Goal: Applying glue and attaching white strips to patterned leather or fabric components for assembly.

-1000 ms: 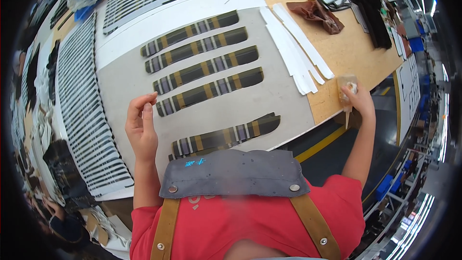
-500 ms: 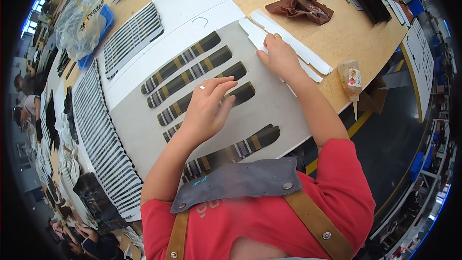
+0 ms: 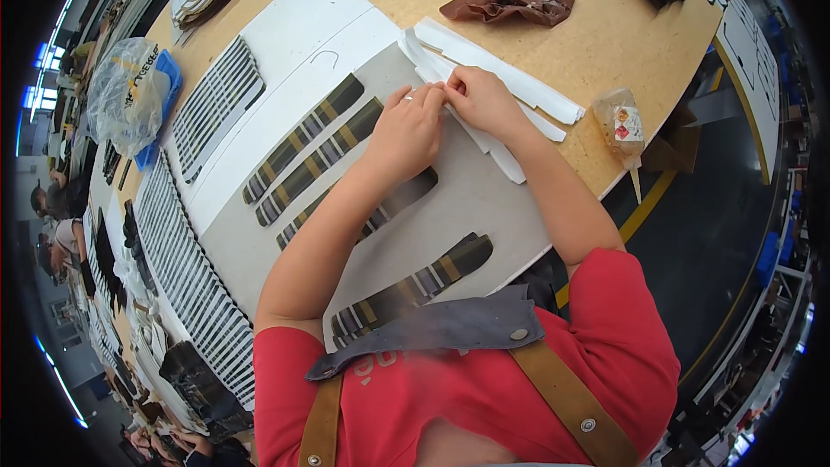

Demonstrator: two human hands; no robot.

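Observation:
My right hand (image 3: 484,99) is closed, with finger and thumb pinching a thin white strip (image 3: 500,160) that slants down from the fingers over the grey board (image 3: 471,207). My left hand (image 3: 408,130) meets it at the fingertips, its fingers closed on the same strip; the exact grip is partly hidden. More white strips (image 3: 553,102) lie just beyond the right hand. Under and left of my left forearm are several dark plaid strips (image 3: 304,137) with rounded ends, some partly covered by the arm. Another plaid strip pile (image 3: 415,285) lies close to my apron.
A small bottle with a nozzle (image 3: 618,121) lies near the table's right edge. Farther back is crumpled brown material (image 3: 508,2). On the left are striped pieces (image 3: 216,108), a long row of striped strips (image 3: 186,264), and a plastic bag (image 3: 128,91) by a blue tray (image 3: 173,73).
My left hand has moved up and right from over the plaid strips to join the right hand. A white strip has been drawn away from the others toward me.

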